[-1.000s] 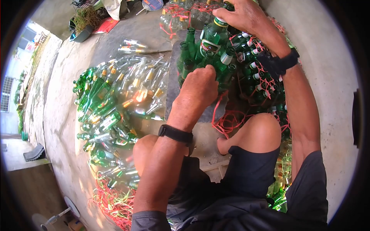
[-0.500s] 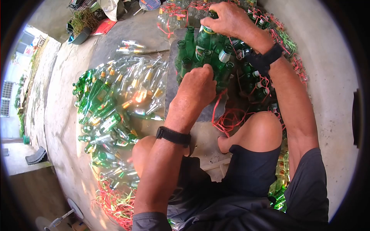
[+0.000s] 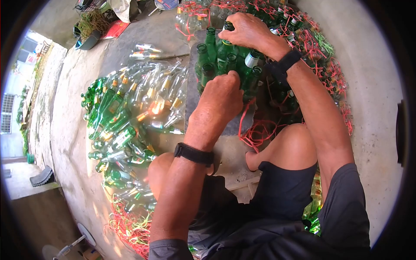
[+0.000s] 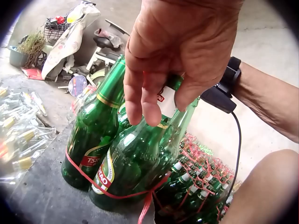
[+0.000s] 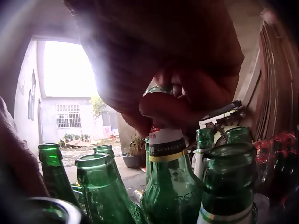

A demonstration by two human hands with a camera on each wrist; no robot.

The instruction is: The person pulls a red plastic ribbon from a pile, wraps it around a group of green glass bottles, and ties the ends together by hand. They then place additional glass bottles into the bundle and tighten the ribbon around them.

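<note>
Upright green glass beer bottles [image 3: 202, 58] stand clustered on a dark flat board [image 3: 193, 115]. My left hand [image 3: 221, 97] grips a front bottle by its neck [image 4: 167, 102], thumb on one side and fingers on the other. At the far side of the cluster, my right hand [image 3: 251, 31] has its fingers curled round the top of another green bottle [image 5: 170, 186], which wears a white neck label and a gold band. A red plastic string [image 4: 126, 195] passes round the bottles low down, with a knot and a hanging end at the front.
Loose clear and green bottles [image 3: 115, 104] lie heaped on the left. Tied bundles of green bottles [image 4: 189, 191] stand on the right, clear bundles [image 3: 190, 19] behind. Tangled red string [image 3: 258, 136] lies by the foot; more string [image 3: 130, 225] is piled lower left.
My right hand has come down and left with its bottle, which now sits lower among the others, its body label hidden. My left hand stays at its bottle neck.
</note>
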